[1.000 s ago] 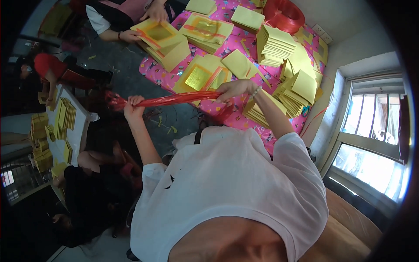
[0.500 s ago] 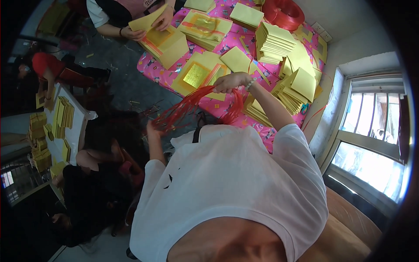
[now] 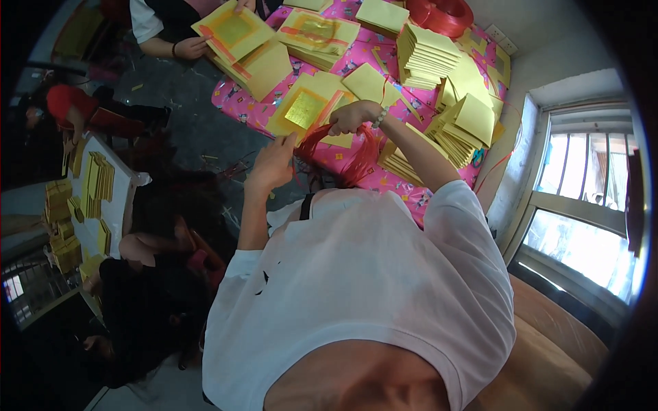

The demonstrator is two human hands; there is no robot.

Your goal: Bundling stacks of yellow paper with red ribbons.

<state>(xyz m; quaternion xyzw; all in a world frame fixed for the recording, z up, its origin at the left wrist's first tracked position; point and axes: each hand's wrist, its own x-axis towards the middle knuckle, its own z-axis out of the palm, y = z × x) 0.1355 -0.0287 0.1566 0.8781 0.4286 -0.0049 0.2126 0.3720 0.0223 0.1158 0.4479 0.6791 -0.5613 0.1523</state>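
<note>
My right hand is closed around a bundle of thin red plastic strings, whose loose ends hang over the table's near edge. Beside the bundle, my left hand has its fingers drawn together at the left end of the strings. Whether a strand is pinched in them is too fine to make out. Just beyond both hands lies a stack of yellow joss paper with a gold foil square and orange border.
A pink patterned cloth covers the table. Folded yellow paper stacks and a red coil of plastic string stand at the far right. Across the table, another person's hand handles joss paper. A barred window is at right; a white table at left.
My left hand has come up and right, close to my right hand. The strings, stretched out leftward before, now hang gathered below my right hand. The other person has tilted a joss paper stack.
</note>
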